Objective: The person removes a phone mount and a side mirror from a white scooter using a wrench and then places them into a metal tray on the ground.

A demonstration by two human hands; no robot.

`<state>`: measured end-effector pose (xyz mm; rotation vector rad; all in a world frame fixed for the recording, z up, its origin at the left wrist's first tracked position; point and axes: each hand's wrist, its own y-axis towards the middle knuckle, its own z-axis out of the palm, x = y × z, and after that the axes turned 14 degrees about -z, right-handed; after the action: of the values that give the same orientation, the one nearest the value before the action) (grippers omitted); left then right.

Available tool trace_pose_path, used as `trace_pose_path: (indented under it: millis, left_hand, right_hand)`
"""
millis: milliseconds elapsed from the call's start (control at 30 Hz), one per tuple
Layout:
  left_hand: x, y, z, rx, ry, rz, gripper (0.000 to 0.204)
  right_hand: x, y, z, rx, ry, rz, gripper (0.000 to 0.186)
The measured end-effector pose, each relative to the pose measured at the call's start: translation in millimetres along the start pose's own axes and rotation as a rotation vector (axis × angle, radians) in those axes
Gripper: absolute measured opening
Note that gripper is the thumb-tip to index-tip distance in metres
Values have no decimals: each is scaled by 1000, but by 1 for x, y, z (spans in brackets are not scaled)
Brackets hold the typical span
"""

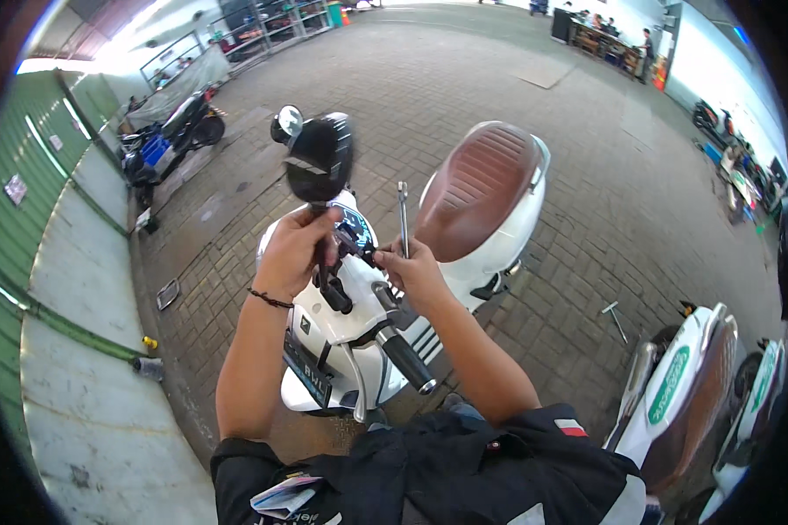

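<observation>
My left hand (299,249) is closed round the stem of a black rear-view mirror (321,159), holding it upright above the handlebar of a white scooter (333,325). The mirror is slightly blurred. In my right hand (418,273) a silver wrench (403,208) points upward, while the fingertips pinch close to small dark parts by the lit display (355,229). What the fingertips touch is too small to make out. The near handlebar grip (404,357) and the brake lever (356,385) lie below my hands. Another mirror (290,120) shows its reflective face on the far side.
The scooter's brown seat (486,188) extends to the right. A T-handled tool (616,320) lies on the paving, near parked scooters (674,376) at lower right. A green and white wall (87,289) runs along the left, with a dark motorbike (173,136) farther back.
</observation>
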<state>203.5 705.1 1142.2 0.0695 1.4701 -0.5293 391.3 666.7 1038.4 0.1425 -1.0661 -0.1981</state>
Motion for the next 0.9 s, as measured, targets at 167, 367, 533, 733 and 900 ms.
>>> trace_pose_path:
  millis: [167,367,533,733,900]
  left_hand:
    - [49,-9,-32,-161,-653,211,16]
    - [120,-76,34,-253,-502,922,26]
    - [115,-65,23,-563,277,684,29]
    - [20,-11,38,-374,31,154,21]
    - [67,-20,-13,-262,-744,403,18]
  right_hand:
    - [-8,1,-16,36,125,62,34]
    - [-4,4,-24,105,146,61,27]
    - [-10,12,-24,103,195,23,25]
    - [-17,11,-28,65,165,76,36]
    - [-9,7,-34,55,158,51,37]
